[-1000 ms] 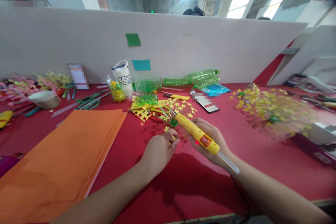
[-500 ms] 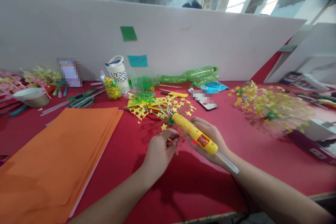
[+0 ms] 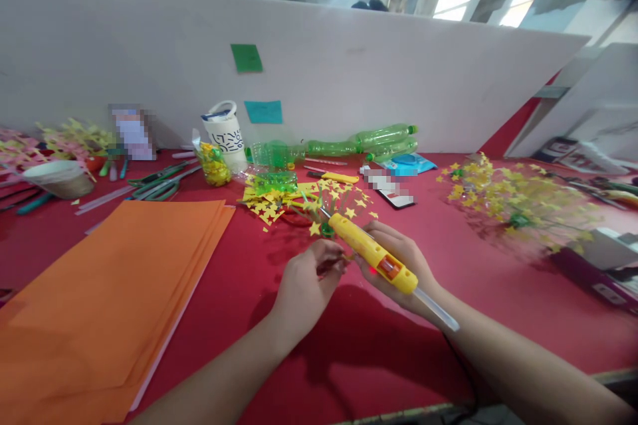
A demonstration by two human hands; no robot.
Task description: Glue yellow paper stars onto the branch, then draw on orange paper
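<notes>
My right hand (image 3: 399, 259) is wrapped round a yellow hot glue gun (image 3: 371, 251), its metal nozzle pointing up and left. A clear glue stick (image 3: 438, 310) sticks out of its back end, and a red light glows under it. Close by, the fingers of my left hand (image 3: 309, 285) are pinched on a small yellowish piece (image 3: 349, 257), too small to make out fully. Just beyond the nozzle stands a green bottle-neck base (image 3: 327, 229) with thin stems rising from it. Yellow paper stars (image 3: 315, 229) lie about it, some perhaps on the stems.
Orange paper sheets (image 3: 114, 279) cover the left of the red table. Behind are a white cup (image 3: 225, 136), green plastic bottles (image 3: 333, 147), a yellow cutter (image 3: 339, 178) and a phone (image 3: 399, 196). A star-covered spray (image 3: 498, 192) lies right; scissors (image 3: 159, 186) lie left.
The view has shifted slightly, so the scene sits a little differently in the picture. Both hands keep nearly the same pose, with the glue gun still in my right hand.
</notes>
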